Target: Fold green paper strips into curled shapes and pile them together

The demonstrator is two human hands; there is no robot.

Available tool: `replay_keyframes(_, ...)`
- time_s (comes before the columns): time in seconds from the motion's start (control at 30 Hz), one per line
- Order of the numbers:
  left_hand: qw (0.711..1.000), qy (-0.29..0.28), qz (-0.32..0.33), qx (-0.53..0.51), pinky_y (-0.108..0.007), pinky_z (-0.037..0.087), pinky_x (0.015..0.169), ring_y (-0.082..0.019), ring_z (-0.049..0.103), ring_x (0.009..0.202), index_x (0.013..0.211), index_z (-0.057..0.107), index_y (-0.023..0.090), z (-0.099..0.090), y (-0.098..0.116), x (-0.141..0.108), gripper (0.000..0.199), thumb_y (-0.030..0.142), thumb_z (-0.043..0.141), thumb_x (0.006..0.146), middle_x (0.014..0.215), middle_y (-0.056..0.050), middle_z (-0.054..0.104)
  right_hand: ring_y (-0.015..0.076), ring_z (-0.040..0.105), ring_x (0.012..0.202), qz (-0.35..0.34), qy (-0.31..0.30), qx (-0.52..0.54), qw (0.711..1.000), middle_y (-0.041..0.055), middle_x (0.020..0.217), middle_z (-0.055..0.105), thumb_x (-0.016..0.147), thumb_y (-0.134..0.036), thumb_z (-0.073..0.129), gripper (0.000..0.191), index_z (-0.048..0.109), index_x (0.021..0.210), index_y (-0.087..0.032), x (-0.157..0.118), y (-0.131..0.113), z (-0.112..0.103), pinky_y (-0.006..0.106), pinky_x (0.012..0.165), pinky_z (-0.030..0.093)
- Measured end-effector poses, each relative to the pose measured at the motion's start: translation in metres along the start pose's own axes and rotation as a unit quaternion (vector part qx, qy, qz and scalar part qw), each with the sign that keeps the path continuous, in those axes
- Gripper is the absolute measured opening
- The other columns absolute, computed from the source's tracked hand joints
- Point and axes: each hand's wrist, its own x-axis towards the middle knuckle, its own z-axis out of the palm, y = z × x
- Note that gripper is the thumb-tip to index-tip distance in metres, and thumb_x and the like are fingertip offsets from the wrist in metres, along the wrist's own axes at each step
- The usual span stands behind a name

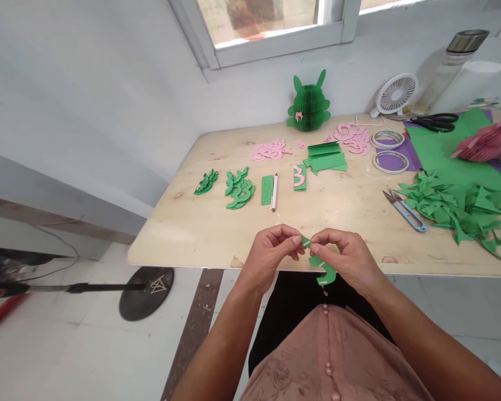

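A curved green paper cut-out (327,275) with short white strips on it hangs below the fingers at the table's front edge. My left hand (276,250) pinches the upper tip of the green paper between thumb and index finger. Close on its right, my right hand (344,255) pinches the same paper, its thumb over part of it. Beyond the hands lie a white pen (274,192) beside a green paper rectangle (266,190), and a green piece with a pink curved shape (299,177) on top.
On the wooden table (183,234) are green cut-outs (240,189), pink cut-outs (270,150), tape rolls (390,161), blue snips (408,213) and green scraps (459,203). A green paper figure (309,108), small fan (396,93) and bottle (446,69) stand at the back.
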Motion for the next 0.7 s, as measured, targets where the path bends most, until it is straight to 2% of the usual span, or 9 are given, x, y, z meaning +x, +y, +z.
replay_keyframes(0.17, 1.000, 0.008, 0.009, 0.000, -0.023, 0.044, 0.057, -0.011, 0.055, 0.056, 0.067, 0.064, 0.014, 0.0015, -0.0008, -0.0003, 0.012, 0.025, 0.069, 0.069, 0.058, -0.001, 0.062, 0.0138, 0.057, 0.064, 0.015, 0.009, -0.003, 1.000, -0.0005, 0.068, 0.064, 0.076, -0.031, 0.059, 0.013, 0.065, 0.072, -0.020, 0.0004, 0.0008, 0.0009, 0.025, 0.061, 0.044)
replay_keyframes(0.33, 1.000, 0.002, 0.006, 0.010, -0.024, 0.045, 0.056, -0.013, 0.059, 0.061, 0.074, 0.066, 0.014, 0.0012, -0.0032, -0.0016, 0.015, 0.028, 0.069, 0.070, 0.061, -0.002, 0.064, 0.0143, 0.057, 0.066, 0.006, 0.013, -0.006, 1.000, -0.0003, 0.069, 0.064, 0.076, -0.029, 0.059, 0.012, 0.065, 0.073, -0.019, 0.0022, 0.0032, 0.0018, 0.026, 0.064, 0.044)
replay_keyframes(0.47, 1.000, 0.003, 0.012, 0.028, -0.023, 0.044, 0.056, -0.012, 0.057, 0.058, 0.067, 0.064, 0.013, 0.0017, -0.0028, -0.0010, 0.016, 0.028, 0.069, 0.071, 0.059, -0.003, 0.063, 0.0144, 0.058, 0.065, 0.010, 0.007, -0.006, 1.000, -0.0001, 0.068, 0.065, 0.076, -0.030, 0.059, 0.013, 0.065, 0.073, -0.019, 0.0026, 0.0043, 0.0015, 0.026, 0.063, 0.044)
replay_keyframes(0.7, 1.000, 0.015, -0.018, -0.016, -0.023, 0.044, 0.055, -0.011, 0.054, 0.055, 0.063, 0.064, 0.013, 0.0051, -0.0050, 0.0025, 0.018, 0.029, 0.070, 0.069, 0.058, -0.003, 0.063, 0.0161, 0.059, 0.070, -0.019, 0.014, -0.046, 0.999, 0.0009, 0.072, 0.065, 0.077, -0.032, 0.058, 0.013, 0.065, 0.076, -0.021, 0.0040, 0.0076, -0.0003, 0.029, 0.068, 0.046)
